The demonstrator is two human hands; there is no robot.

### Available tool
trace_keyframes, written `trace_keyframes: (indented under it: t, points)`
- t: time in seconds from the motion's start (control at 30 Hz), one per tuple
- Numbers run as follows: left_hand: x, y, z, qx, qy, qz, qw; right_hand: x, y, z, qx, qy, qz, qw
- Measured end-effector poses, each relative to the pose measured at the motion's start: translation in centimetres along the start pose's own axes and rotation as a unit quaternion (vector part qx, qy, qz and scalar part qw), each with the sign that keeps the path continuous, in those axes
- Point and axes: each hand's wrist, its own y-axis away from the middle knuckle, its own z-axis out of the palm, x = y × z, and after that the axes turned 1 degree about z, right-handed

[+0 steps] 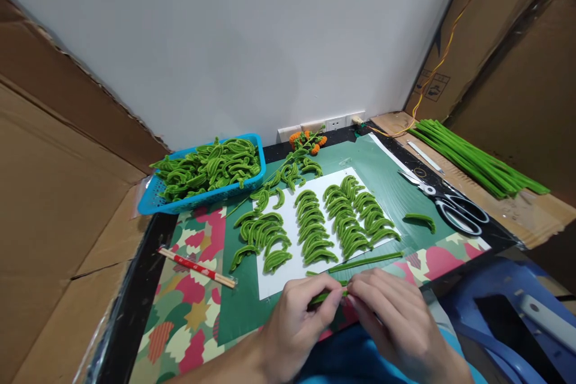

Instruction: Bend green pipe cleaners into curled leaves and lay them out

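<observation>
My left hand [300, 319] and my right hand [387, 307] meet at the table's front edge, fingers closed in a pinch. Between them runs a green pipe cleaner [322, 298], held by both; the fingers hide much of it. Just beyond my hands lies a straight green pipe cleaner [366, 261]. Behind it, curved leaf-shaped pieces of folded pipe cleaner [311, 225] lie in overlapping rows on a white sheet [288, 285]. One more curved piece [419, 220] rests alone to the right, near the scissors [459, 210].
A blue basket [216, 193] heaped with green pieces stands at the back left. Orange flowers [308, 139] on a stem lie near the wall. Wrapped chopsticks [198, 267] are at left. Long green stems [477, 159] and a white pen [425, 156] lie on cardboard at right.
</observation>
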Motion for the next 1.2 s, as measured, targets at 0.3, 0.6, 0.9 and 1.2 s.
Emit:
trace_keyframes:
  t: [0.3, 0.6, 0.9, 1.2]
  points:
    - [-0.4, -0.1, 0.1, 0.006, 0.016, 0.008, 1.0, 0.1, 0.3, 0.4, 0.007, 0.007, 0.002, 1.0]
    - [0.2, -0.4, -0.4, -0.022, 0.094, 0.006, 0.995, -1.6, 1.0, 1.6, 0.046, -0.314, 0.29, 0.903]
    - [0.2, -0.7, -0.5, -0.036, 0.135, -0.03, 0.99, -1.5, 0.2, 1.4, 0.045, -0.427, 0.391, 0.814]
    - [-0.2, -0.7, -0.4, -0.042, 0.171, -0.058, 0.983, -1.5, 1.0, 1.2, 0.086, -0.337, 0.364, 0.864]
